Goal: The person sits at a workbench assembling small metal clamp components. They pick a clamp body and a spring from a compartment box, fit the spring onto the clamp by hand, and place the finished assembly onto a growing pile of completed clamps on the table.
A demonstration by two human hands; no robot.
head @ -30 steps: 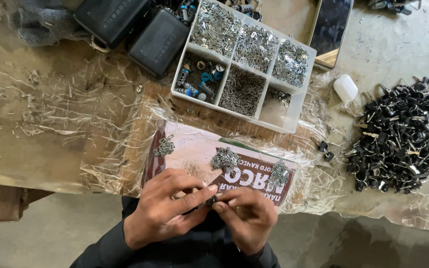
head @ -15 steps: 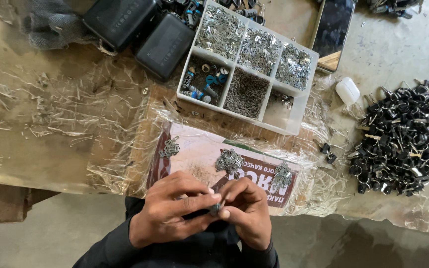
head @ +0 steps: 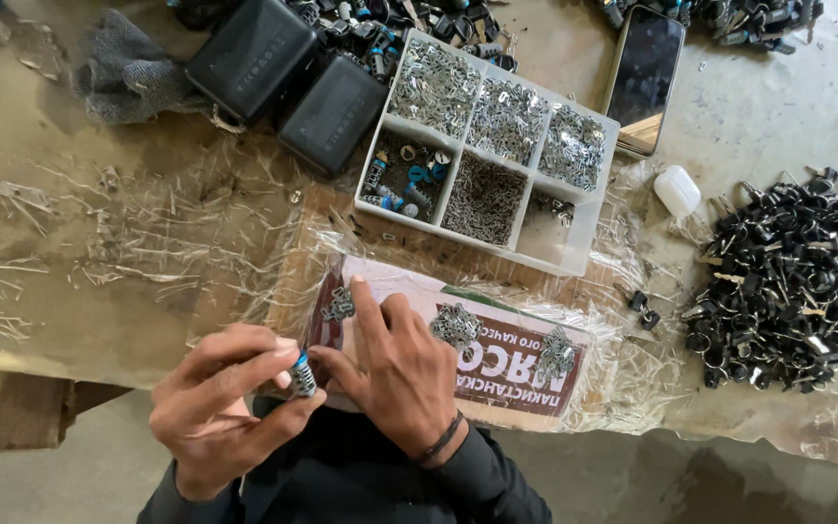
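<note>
L hand (head: 220, 412) pinched small blue-capped spring part (head: 303, 376) w/ R hand (head: 395, 374) fingers steadying it, mid-assembly; next needs careful alignment.

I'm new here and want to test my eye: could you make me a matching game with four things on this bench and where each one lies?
Things:
1. phone
2. heap of black parts
3. grey glove
4. small spring piece

Places:
A. far left of the bench
B. between the fingers of both hands
C. right side of the bench
D. beyond the divided tray, top right

Pairs: 1-D, 2-C, 3-A, 4-B
</note>
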